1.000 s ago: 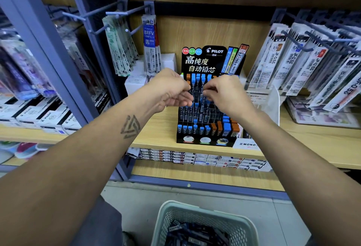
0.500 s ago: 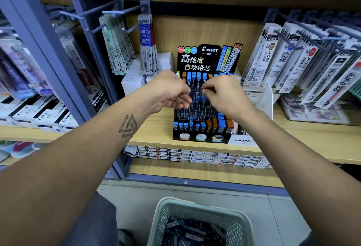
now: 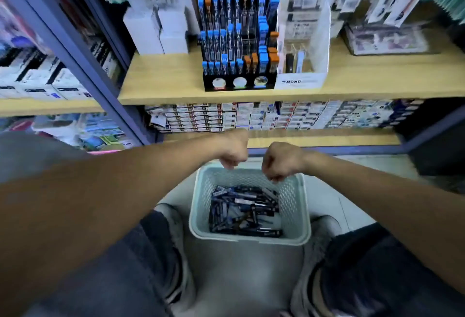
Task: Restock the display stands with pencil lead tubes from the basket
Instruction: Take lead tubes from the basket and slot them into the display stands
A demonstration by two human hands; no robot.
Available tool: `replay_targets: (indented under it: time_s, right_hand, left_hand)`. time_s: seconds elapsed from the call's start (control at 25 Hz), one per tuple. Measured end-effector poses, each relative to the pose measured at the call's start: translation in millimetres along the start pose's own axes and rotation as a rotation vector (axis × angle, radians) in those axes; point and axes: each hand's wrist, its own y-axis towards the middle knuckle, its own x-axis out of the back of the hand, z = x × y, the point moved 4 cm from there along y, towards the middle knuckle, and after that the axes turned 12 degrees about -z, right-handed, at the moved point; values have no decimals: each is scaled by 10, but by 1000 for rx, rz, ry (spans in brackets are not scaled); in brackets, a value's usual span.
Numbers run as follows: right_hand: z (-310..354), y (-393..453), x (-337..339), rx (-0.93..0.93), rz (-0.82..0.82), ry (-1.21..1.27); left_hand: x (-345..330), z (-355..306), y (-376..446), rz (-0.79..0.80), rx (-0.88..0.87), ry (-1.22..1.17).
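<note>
- Both hands low, over far rim of pale green perforated plastic basket (image 3: 247, 237) on floor betw. the feet.
- Left hand (image 3: 232, 151) fingers curled under; holds anything? can't tell, blurred.
- Right hand (image 3: 278, 163) same, curled downward, contents can't tell.
- Heap of dark pencil lead tubes (image 3: 245, 212) lies in basket bottom.
- Black tiered cardboard display stand (image 3: 237, 83) w/ blue- and orange-capped tubes upright in rows, at front edge of wooden shelf (image 3: 161, 81).
- White MONO holder (image 3: 300, 80) touching stand's right side.
</note>
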Motion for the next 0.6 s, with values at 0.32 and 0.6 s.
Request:
replay_targets:
  time_s: [0.32, 0.6]
  right_hand:
    - [-460, 272, -1174, -70, -55, -78]
    - [-708, 369, -1780, -79, -181, -90]
  left_hand:
    - [-1300, 664, 144, 7, -3, 127]
    - [-2012, 756, 303, -37, -253, 300]
